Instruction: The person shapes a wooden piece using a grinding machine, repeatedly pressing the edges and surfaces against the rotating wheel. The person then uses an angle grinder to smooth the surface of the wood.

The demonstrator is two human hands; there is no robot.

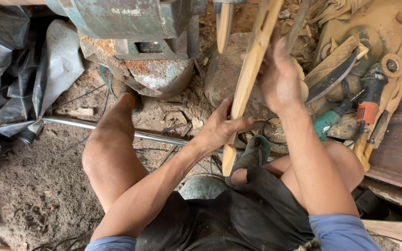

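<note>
My left hand (219,128) is wrapped around the lower part of a long wooden slat (247,79), fingers closed on it just above its bottom end. My right hand (280,76) grips the same slat higher up, closed around it from the right side. The slat stands nearly upright, tilted a little to the right, with a narrow slot cut near its top; its foot hangs just above my sandal (253,155).

Behind the slat sits a big rounded stone (219,74), and above that a worn green machine (136,21) dusted with sawdust. A metal pipe (94,125) lies across the dirt floor under my left knee. To my right, on the ground, lie a teal power tool (329,122), an orange-and-black grinder (371,95), a dark curved blade (333,76) and loose wood offcuts. Black plastic sheeting (5,69) is heaped at the far left.
</note>
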